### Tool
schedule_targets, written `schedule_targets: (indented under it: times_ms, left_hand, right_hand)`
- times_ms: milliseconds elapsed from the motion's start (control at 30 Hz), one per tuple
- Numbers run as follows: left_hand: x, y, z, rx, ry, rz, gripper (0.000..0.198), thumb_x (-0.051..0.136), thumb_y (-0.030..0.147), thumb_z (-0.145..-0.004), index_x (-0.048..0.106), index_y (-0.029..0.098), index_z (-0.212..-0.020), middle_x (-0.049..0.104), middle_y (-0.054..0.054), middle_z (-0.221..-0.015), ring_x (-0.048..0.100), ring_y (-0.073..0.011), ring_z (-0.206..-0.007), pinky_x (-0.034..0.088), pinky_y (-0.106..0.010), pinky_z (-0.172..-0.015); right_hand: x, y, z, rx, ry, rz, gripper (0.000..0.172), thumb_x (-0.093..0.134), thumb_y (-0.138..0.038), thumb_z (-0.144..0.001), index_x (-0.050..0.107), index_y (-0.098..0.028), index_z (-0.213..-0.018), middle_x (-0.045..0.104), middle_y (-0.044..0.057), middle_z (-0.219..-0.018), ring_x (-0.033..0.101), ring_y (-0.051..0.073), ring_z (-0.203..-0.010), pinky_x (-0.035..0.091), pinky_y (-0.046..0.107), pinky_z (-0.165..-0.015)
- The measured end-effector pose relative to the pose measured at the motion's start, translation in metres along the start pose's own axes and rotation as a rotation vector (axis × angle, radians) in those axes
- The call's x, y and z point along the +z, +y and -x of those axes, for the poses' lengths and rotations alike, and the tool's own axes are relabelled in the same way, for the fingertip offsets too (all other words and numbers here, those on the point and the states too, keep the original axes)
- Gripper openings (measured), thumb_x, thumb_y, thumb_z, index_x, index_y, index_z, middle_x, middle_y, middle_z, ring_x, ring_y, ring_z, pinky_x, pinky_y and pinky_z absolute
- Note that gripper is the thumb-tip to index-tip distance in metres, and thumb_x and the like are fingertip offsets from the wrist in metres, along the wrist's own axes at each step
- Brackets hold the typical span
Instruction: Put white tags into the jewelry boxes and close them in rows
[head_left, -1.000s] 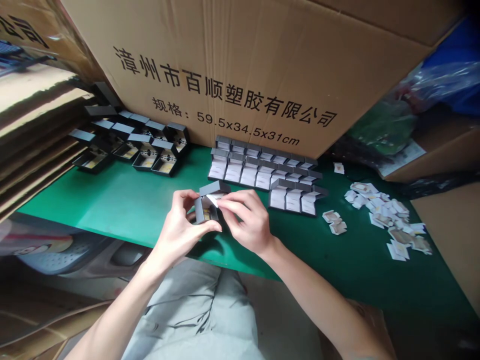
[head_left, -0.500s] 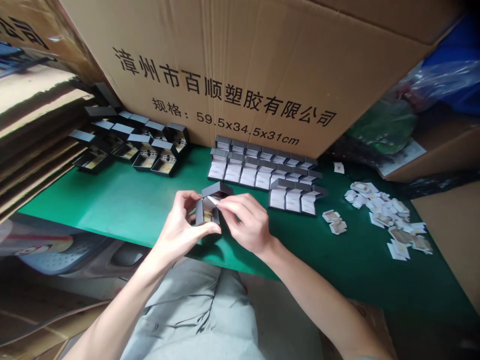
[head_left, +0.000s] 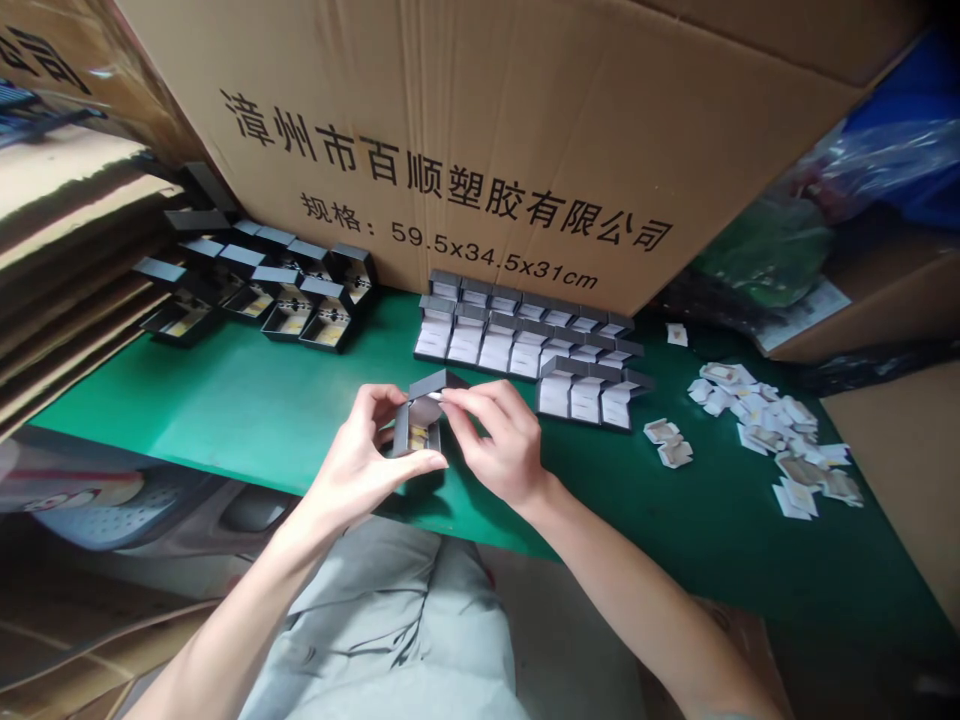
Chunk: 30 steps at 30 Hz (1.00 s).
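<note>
My left hand [head_left: 360, 460] grips a small dark grey hinged box [head_left: 421, 430] just above the green table [head_left: 247, 400], thumb on its front wall and fingers behind. The lid stands open, and a yellow piece shows inside. My right hand [head_left: 502, 440] pinches a small white card [head_left: 429, 399] at the box's open top, its fingers closed on the card's edge. Both hands are at the table's near edge, in front of the rows of boxes.
Rows of open grey boxes with white cards [head_left: 525, 345] stand behind the hands. More open boxes with yellow inserts [head_left: 292, 290] sit at the back left. Loose white cards [head_left: 780, 435] lie scattered at the right. A big printed carton [head_left: 487, 130] walls the back; cardboard sheets [head_left: 67, 250] are stacked at the left.
The box has tilted so that its open inside faces me more. My right hand has shifted the white card up to the lid's edge. Both hands stay in about the same place.
</note>
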<state>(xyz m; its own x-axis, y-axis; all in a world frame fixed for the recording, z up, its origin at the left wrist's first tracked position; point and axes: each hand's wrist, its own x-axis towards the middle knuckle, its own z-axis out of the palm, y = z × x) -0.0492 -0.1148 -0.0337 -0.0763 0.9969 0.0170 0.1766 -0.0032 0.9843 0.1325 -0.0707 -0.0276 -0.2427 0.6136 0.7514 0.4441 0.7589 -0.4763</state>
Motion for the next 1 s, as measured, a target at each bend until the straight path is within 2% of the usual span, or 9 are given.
schedule_targets:
  times_ms: [200,300,400,500,600,700,833,1000]
  left_hand:
    - [0.001,0.003,0.0,0.002,-0.002,-0.024,0.065,0.092,0.039,-0.06,0.048,0.025,-0.106,0.066,-0.003,-0.104,0.068,-0.0217,-0.09,0.057,-0.034,-0.079]
    - [0.002,0.003,0.0,-0.002,-0.012,-0.023,0.065,0.092,0.038,-0.059,0.049,0.025,-0.105,0.067,-0.003,-0.103,0.069,-0.0218,-0.088,0.058,-0.035,-0.079]
    - [0.001,0.004,0.001,-0.002,0.0,0.003,0.064,0.092,0.038,-0.057,0.051,0.025,-0.105,0.068,-0.003,-0.101,0.069,-0.023,-0.089,0.058,-0.035,-0.078]
    - [0.0,0.007,0.001,0.007,0.023,0.025,0.061,0.091,0.037,-0.057,0.054,0.024,-0.104,0.069,-0.004,-0.099,0.068,-0.0234,-0.088,0.056,-0.033,-0.075]
    - [-0.001,0.01,0.002,0.019,0.028,0.044,0.055,0.089,0.034,-0.06,0.059,0.024,-0.105,0.07,-0.004,-0.097,0.068,-0.0238,-0.088,0.055,-0.032,-0.075]
    - [-0.002,0.011,0.002,0.054,0.043,0.066,0.048,0.086,0.034,-0.064,0.063,0.023,-0.105,0.072,-0.006,-0.1,0.069,-0.0252,-0.093,0.056,-0.032,-0.078]
    - [-0.004,0.007,0.001,0.085,0.083,0.024,0.044,0.081,0.039,-0.071,0.067,0.022,-0.109,0.072,-0.008,-0.11,0.069,-0.0276,-0.1,0.057,-0.032,-0.082]
    - [-0.004,0.008,0.0,0.085,0.128,-0.035,0.044,0.075,0.043,-0.077,0.068,0.02,-0.113,0.073,-0.009,-0.11,0.07,-0.0257,-0.095,0.057,-0.03,-0.075]
  right_hand:
    - [0.001,0.001,0.0,0.054,0.01,-0.016,0.012,0.059,-0.019,-0.099,0.07,-0.023,-0.096,0.069,0.005,-0.086,0.066,0.018,-0.082,0.06,0.032,-0.075]
    - [0.001,0.002,-0.001,0.076,0.047,-0.008,0.007,0.062,-0.021,-0.098,0.068,-0.024,-0.1,0.068,0.005,-0.09,0.067,0.019,-0.086,0.06,0.034,-0.077]
    - [0.001,0.005,-0.002,0.087,0.047,0.008,0.015,0.063,-0.025,-0.097,0.067,-0.024,-0.112,0.069,0.008,-0.101,0.068,0.021,-0.097,0.061,0.037,-0.083]
    - [0.003,0.007,-0.002,0.104,-0.025,-0.024,0.027,0.062,-0.029,-0.099,0.063,-0.023,-0.125,0.07,0.01,-0.112,0.068,0.021,-0.105,0.061,0.035,-0.089]
    - [0.004,0.007,-0.001,0.168,-0.143,-0.069,0.035,0.06,-0.032,-0.1,0.059,-0.025,-0.134,0.074,0.006,-0.112,0.072,0.018,-0.097,0.061,0.029,-0.089]
    - [0.004,0.004,0.0,0.253,-0.233,-0.083,0.038,0.06,-0.033,-0.098,0.058,-0.027,-0.136,0.077,0.001,-0.104,0.074,0.015,-0.084,0.061,0.025,-0.08]
    - [0.003,0.002,0.0,0.3,-0.292,-0.094,0.04,0.059,-0.03,-0.096,0.059,-0.024,-0.135,0.077,-0.001,-0.094,0.072,0.014,-0.073,0.059,0.023,-0.072]
    - [0.003,0.002,0.001,0.332,-0.336,-0.104,0.039,0.056,-0.029,-0.096,0.06,-0.025,-0.135,0.077,-0.001,-0.092,0.072,0.015,-0.073,0.058,0.024,-0.072]
